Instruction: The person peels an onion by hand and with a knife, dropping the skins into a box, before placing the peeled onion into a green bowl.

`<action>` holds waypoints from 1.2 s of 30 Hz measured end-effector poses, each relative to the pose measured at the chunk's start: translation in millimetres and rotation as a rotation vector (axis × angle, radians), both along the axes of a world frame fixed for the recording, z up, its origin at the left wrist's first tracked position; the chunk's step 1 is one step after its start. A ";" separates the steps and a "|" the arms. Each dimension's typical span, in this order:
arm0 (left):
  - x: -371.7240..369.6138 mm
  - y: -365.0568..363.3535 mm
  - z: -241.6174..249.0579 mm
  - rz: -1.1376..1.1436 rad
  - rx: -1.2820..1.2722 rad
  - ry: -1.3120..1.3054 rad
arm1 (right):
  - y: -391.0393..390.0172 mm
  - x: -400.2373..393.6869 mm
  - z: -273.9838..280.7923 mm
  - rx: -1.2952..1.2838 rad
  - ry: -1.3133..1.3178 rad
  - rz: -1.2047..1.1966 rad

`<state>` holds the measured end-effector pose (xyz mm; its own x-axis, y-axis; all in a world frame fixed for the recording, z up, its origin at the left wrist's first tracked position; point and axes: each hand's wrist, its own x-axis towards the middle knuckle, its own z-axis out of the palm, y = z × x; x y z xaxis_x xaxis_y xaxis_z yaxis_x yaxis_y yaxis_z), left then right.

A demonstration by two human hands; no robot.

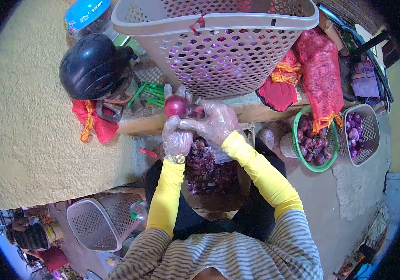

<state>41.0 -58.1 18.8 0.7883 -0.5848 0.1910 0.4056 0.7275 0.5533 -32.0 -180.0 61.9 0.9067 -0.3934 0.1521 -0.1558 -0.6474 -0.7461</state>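
A whole red onion (175, 107) sits in my left hand (177, 133), the gloved fingers wrapped behind and around it. My right hand (216, 122), also in a clear plastic glove, is close beside it with its thumb reaching toward my left thumb. Between the two hands is a second, darker red onion (195, 111), partly covered by the right fingers that close on it. Below my hands, between my knees, a container holds a heap of dark purple onion skins (211, 170).
A tall perforated basket (218, 21) of onions stands on the ledge ahead. Left of it are a black helmet (90, 65) and green-handled tools (151, 93). At right are a red mesh sack (320, 70), a green basket (314, 165) of onions and a grey basket (363, 156) of peeled ones.
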 end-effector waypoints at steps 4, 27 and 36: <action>3.4 1.3 -4.1 0.001 -0.003 0.039 | 3.4 2.9 -4.7 -0.022 -0.026 -0.011; 6.5 1.9 -10.6 -0.022 -0.149 0.184 | 2.2 7.9 -10.8 -0.192 -0.101 -0.015; 8.1 1.9 -11.5 -0.050 -0.156 0.207 | -2.0 10.0 -16.0 -0.275 -0.220 0.012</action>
<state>49.1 -56.2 7.4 0.7911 -0.5998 0.1195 0.5358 0.7739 0.3375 -21.9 -182.0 45.9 0.8449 -0.3001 0.4428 -0.0018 -0.8294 -0.5586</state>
